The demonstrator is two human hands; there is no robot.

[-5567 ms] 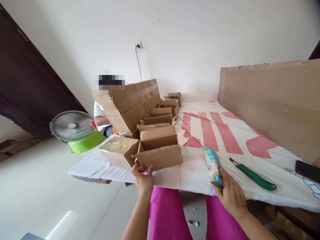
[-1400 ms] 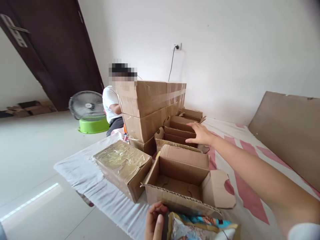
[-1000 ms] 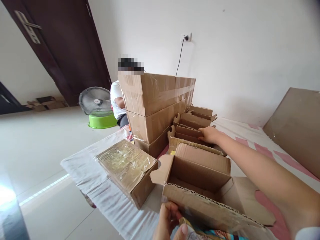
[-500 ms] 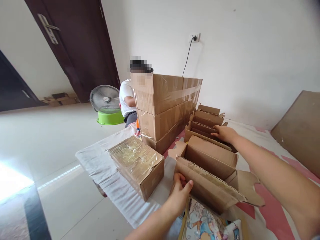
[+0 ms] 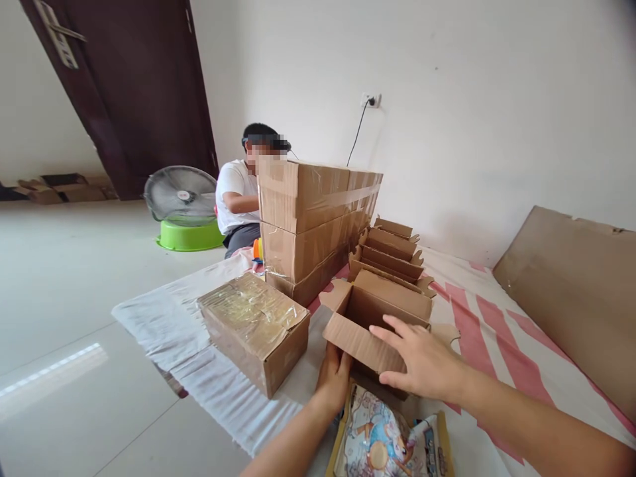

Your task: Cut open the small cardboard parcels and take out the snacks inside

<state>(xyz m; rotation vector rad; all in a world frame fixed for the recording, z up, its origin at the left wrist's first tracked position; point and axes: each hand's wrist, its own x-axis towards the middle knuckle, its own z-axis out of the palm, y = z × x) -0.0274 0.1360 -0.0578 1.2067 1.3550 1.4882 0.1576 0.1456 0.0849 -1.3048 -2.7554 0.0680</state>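
An open cardboard box (image 5: pixel 382 301) stands in front of me with its flaps spread. My right hand (image 5: pixel 420 358) is open, its fingers apart, over the near flap (image 5: pixel 365 341) and touching its right part. Low at the box's near left side is my left hand (image 5: pixel 334 381); its fingertips are hidden under that flap, so I cannot tell whether it grips. Just below the box lies a flat, colourful pack with cartoon prints (image 5: pixel 380 437). To the left sits a closed, taped carton (image 5: pixel 256 324).
Behind the box, several open cartons (image 5: pixel 392 255) stand in a row. Stacked taped cartons (image 5: pixel 318 225) rise to their left, and a person in a white shirt (image 5: pixel 236 195) sits behind. A fan (image 5: pixel 183 195) and green basin (image 5: pixel 191 235) are on the floor. A cardboard sheet (image 5: pixel 576 298) leans at right.
My right hand has come from the cartons behind to the near box's flap. That flap, folded down before, now sticks outward. My left hand has slipped beneath it. The view has shifted right.
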